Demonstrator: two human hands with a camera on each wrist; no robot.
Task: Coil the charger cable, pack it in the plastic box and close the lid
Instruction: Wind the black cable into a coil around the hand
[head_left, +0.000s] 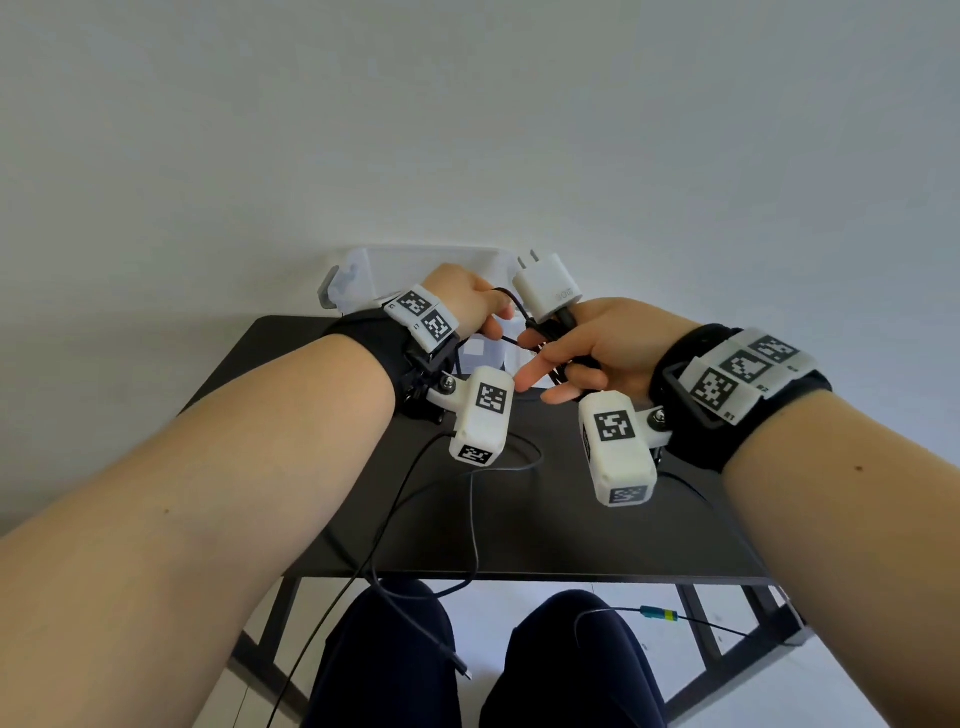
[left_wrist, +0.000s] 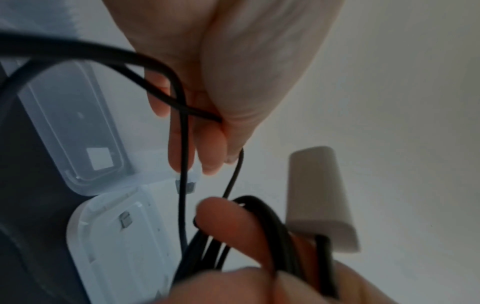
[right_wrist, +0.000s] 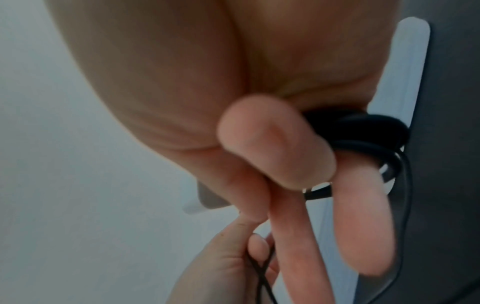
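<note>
The white charger plug (head_left: 545, 291) stands above my right hand (head_left: 571, 358), which grips several loops of the black cable (head_left: 540, 338) wound round its fingers. In the right wrist view the thumb presses on the coil (right_wrist: 363, 133). My left hand (head_left: 478, 306) is just left of it and pinches a strand of the cable (left_wrist: 182, 107) between thumb and fingers. The cable's free end (head_left: 465, 670) hangs over the table's front edge, above my lap. The translucent plastic box (left_wrist: 78, 123) lies open under the hands, its lid (left_wrist: 116, 236) folded back.
A small black table (head_left: 519, 519) stands against a pale wall, and the box (head_left: 363, 275) sits at its far edge. Thin black wires run from the wrist cameras across the tabletop. A wire with a green and yellow connector (head_left: 660, 616) hangs below the front edge.
</note>
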